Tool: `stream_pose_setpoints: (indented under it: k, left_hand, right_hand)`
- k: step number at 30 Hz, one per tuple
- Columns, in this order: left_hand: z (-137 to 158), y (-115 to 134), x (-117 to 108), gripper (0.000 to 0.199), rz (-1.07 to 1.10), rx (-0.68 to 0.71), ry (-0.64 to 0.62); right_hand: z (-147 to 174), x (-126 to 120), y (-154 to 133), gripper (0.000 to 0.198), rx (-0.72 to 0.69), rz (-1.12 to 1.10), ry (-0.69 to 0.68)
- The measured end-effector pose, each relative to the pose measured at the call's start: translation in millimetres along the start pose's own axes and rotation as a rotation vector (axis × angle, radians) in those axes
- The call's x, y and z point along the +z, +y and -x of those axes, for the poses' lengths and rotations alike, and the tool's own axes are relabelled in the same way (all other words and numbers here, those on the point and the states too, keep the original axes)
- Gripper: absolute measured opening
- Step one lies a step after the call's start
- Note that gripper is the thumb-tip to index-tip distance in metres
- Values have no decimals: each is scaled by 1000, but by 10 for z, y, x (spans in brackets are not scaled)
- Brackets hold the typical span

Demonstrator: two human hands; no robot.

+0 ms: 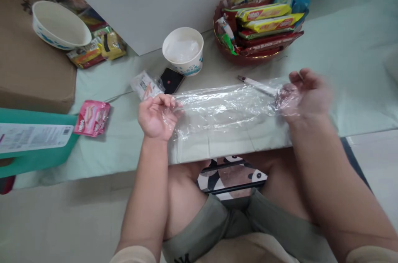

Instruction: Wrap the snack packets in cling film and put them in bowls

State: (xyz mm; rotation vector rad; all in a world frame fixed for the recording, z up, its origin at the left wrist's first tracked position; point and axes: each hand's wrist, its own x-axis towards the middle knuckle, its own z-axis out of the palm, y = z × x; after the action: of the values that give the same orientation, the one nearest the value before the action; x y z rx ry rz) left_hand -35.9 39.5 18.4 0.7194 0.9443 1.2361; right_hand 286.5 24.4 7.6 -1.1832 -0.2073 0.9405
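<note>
A thin sheet of clear plastic film stretches crinkled between my two hands above the table's front edge. Its left end is in the curled fingers of my left hand. My right hand, blurred by motion, has the other end bunched at its thumb side. Through or behind the film near my right hand lies a pen-like stick with a dark red tip. Just beyond the film stands a white paper bowl with blue print and pale, translucent contents. A small white packet lies beyond my left hand.
A red basket of wrapped snacks stands at the back. Beside the paper bowl is a dark flat object. Leftward are a pink wafer packet, a green box, a cardboard box and another bowl.
</note>
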Motion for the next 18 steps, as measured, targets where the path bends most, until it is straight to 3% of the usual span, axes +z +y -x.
stream_pose_setpoints:
  k: [2, 4, 7, 11, 18]
  left_hand:
    - [14, -5, 0, 29, -50, 3, 5]
    - [39, -4, 10, 36, -88, 6, 1]
    - [92, 22, 16, 47, -81, -55, -59]
    - [162, 47, -24, 55, -32, -190, -213]
    - [201, -25, 24, 52, -110, -308, -389]
  right_hand:
    - [-16, 38, -116, 7, -7, -31, 135]
    - [-20, 71, -196, 12, -99, -51, 205]
    - [9, 70, -224, 16, -243, -2, 116]
    - [155, -4, -158, 18, -199, 170, -316]
    - [605, 122, 29, 45, 226, 511, -1139]
